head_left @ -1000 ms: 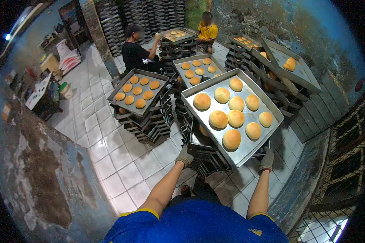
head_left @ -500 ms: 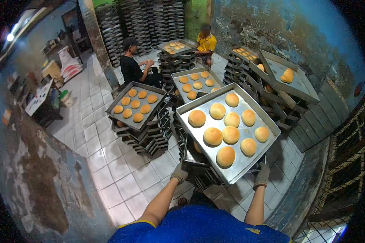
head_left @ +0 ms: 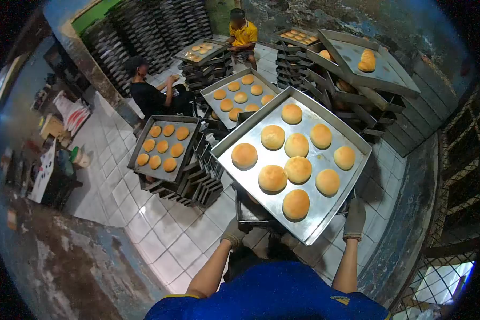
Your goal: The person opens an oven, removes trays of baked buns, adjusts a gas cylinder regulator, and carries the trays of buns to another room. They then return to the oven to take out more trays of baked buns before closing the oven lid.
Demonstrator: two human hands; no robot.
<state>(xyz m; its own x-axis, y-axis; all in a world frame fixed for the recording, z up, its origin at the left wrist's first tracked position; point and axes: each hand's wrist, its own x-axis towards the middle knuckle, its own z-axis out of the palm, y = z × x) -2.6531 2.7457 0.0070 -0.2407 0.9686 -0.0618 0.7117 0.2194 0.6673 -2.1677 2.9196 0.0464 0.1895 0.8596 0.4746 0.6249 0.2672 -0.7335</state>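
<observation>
Several round golden buns [head_left: 272,178] lie on a large metal tray [head_left: 325,223], turned cornerwise in front of me. Beneath it shows another dark tray [head_left: 250,210] at the near corner. My left hand [head_left: 234,232], in a grey glove, is at that lower tray's near edge, its fingers partly hidden beneath the metal. My right hand [head_left: 354,218], gloved too, is at the right side below the large tray, fingers wrapped round a dark edge there. What exactly the fingertips grip is hidden.
Stacked trays with buns stand at left [head_left: 162,154], behind [head_left: 240,96] and right [head_left: 346,64]. A person in black [head_left: 149,96] and a person in yellow [head_left: 244,36] sit by a far stack. Low walls [head_left: 80,256] flank the tiled floor [head_left: 168,250].
The view has turned, tilting the room. The large tray has come nearer to my body, with both hands staying at its underside. The person in black has lowered a raised hand.
</observation>
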